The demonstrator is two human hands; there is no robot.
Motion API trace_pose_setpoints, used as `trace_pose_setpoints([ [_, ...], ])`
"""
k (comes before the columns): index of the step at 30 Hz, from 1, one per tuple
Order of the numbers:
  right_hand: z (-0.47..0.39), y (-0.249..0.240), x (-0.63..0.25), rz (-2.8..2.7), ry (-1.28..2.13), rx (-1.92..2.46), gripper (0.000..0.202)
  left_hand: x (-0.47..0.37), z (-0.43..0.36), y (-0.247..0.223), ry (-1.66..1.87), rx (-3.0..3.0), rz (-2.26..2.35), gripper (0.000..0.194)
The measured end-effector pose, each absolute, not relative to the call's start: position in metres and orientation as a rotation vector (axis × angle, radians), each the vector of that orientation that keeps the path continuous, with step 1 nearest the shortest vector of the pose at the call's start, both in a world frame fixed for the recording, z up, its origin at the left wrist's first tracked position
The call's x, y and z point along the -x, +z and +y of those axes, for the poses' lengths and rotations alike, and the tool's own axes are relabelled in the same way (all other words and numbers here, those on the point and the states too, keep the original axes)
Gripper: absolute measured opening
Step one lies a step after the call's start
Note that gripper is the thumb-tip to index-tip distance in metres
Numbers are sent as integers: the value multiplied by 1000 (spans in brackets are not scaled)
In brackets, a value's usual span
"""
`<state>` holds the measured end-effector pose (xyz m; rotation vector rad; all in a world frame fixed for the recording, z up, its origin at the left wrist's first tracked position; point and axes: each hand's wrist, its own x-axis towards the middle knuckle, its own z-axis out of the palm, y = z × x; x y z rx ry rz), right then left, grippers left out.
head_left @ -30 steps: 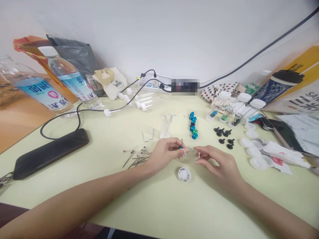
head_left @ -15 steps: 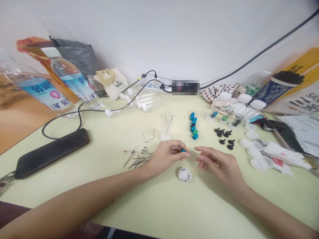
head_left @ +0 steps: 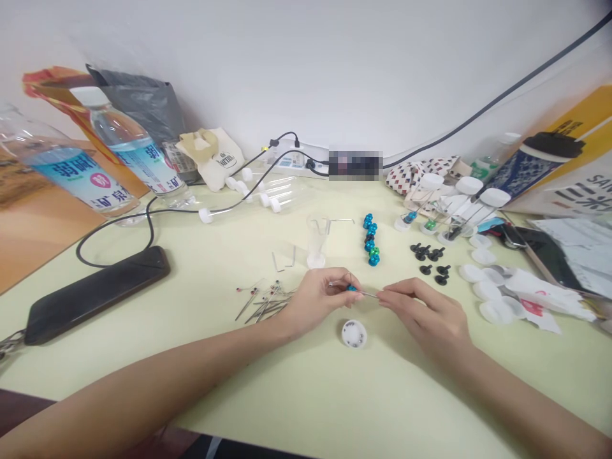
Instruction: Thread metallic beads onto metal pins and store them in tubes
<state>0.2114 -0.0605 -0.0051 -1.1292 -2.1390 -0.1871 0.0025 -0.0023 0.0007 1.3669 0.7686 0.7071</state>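
Observation:
My left hand (head_left: 322, 293) is closed in a pinch on a small blue metal part (head_left: 352, 288), mostly covered by the fingertips. A thin wire-like piece sticks up beside it. From the blue part a thin metal rod (head_left: 369, 294) runs right to my right hand (head_left: 425, 309), whose thumb and fingers are pressed together on its end. Whether the rod sits inside the part, I cannot tell. Below the hands stands a round white cap (head_left: 354, 334) with several tiny metal pieces in it. Several thin metal pins (head_left: 262, 303) lie by my left wrist.
Behind the hands are a clear tube (head_left: 316, 242), L-shaped hex keys (head_left: 289, 257) and a row of blue, green and black parts (head_left: 370, 239). Black screw-like pieces (head_left: 425, 252) and white caps (head_left: 488, 290) lie right. A power bank (head_left: 100, 293) and bottles (head_left: 143, 156) stand left.
My right hand's fingers have closed together on the rod, where they were spread apart before. My left hand keeps its pinch on the blue part.

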Motion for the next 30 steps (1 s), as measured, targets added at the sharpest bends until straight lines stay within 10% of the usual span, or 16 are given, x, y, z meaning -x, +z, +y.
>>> trace_pose_setpoints([
  [13,-63,-6,-203,-1807,683,1289,19,-2,-3,2,731,-1462,811,11],
  [23,-55,-7,-210,-2140,-73,1082,22,-1,1,0,741,-1378,800,12],
  [30,-60,-3,-207,-2037,375,1170,17,-3,-2,2,749,-1384,793,10],
])
